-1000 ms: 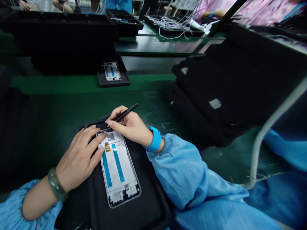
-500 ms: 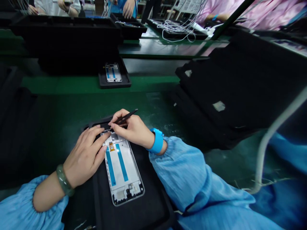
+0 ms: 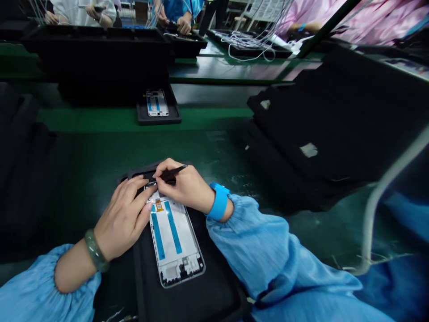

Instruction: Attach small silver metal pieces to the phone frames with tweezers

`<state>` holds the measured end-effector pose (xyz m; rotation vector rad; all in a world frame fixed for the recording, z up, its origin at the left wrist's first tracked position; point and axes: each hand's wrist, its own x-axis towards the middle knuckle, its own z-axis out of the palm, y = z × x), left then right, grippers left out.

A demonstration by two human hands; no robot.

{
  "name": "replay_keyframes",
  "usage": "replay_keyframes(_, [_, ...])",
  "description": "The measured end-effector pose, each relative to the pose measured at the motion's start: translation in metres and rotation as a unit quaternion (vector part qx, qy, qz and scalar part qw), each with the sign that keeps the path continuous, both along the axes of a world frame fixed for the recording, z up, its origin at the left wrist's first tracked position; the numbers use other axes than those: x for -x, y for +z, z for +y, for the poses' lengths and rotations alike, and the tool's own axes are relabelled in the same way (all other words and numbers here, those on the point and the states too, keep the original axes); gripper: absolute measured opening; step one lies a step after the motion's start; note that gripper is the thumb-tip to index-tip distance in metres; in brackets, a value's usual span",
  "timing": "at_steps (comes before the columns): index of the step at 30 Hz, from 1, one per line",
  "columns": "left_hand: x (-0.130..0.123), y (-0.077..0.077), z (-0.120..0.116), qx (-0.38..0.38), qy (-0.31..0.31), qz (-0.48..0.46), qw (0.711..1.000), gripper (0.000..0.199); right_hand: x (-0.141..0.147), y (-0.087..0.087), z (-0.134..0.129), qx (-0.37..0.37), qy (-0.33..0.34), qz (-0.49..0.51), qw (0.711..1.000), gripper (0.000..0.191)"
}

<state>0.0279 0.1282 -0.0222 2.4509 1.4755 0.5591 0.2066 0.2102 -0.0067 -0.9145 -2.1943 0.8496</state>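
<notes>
Head view; green table (image 3: 214,147) beyond and around both hands; on it, black tray (image 3: 221,290) under both hands, running back toward the body; in tray, phone-shaped frame (image 3: 168,248) just right of left hand and nearer the body than right hand, far end partly covered by fingers, near end uncovered; left hand (image 3: 120,219) palm down, fingers lightly together, thumb apart, tips on frame's far-left edge, gripping nothing; right hand (image 3: 186,188) just right of left fingertips, pinching with thumb and forefinger; blue strips (image 3: 173,228) lengthwise on frame, below right hand; slim dark tool (image 3: 177,170) in right-hand pinch, slanting up and rightward; working end hidden, so cannot tell what it touches; orange tab (image 3: 158,205) just right of left thumb tip.

For good work, judged from this: brace frame lightly with left fingertips, no bearing down; steer tool from right fingers, wrist quiet; guard left forefinger and orange tab against a slip; probably worth opening a sightline to the tip.
</notes>
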Motion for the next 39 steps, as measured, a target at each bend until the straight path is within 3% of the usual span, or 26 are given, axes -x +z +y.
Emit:
replay_keyframes(8, [0.0014,-0.0005,-0.0007,0.002,-0.004,0.004,1.0,0.042,-0.0015,-0.002,0.0037,0.096,-0.003,0.054,0.994,0.01])
replay_keyframes(17, [0.002,-0.0014,-0.0011,-0.005,-0.01,0.003,1.0,0.041,0.0014,-0.0013,0.003,0.027,0.005,0.026,0.999,0.005])
replay_keyframes(21, [0.0023,-0.0019,-0.0012,-0.005,-0.008,0.003,1.0,0.041,0.0007,-0.0007,0.0038,0.065,-0.001,0.038,0.997,0.008])
replay_keyframes(27, [0.0026,-0.0024,-0.0012,-0.011,-0.013,-0.002,1.0,0.041,0.0018,0.0009,0.002,0.005,0.02,0.012,1.0,0.003])
replay_keyframes(32, [0.0034,-0.0019,-0.0013,-0.015,-0.013,0.003,1.0,0.04,0.0011,-0.0003,0.0042,0.046,0.014,0.038,0.998,0.007])
replay_keyframes(39, [0.0026,-0.0007,-0.0011,-0.008,-0.012,0.006,1.0,0.042,0.0035,-0.001,0.0007,0.011,-0.009,0.025,1.0,0.005])
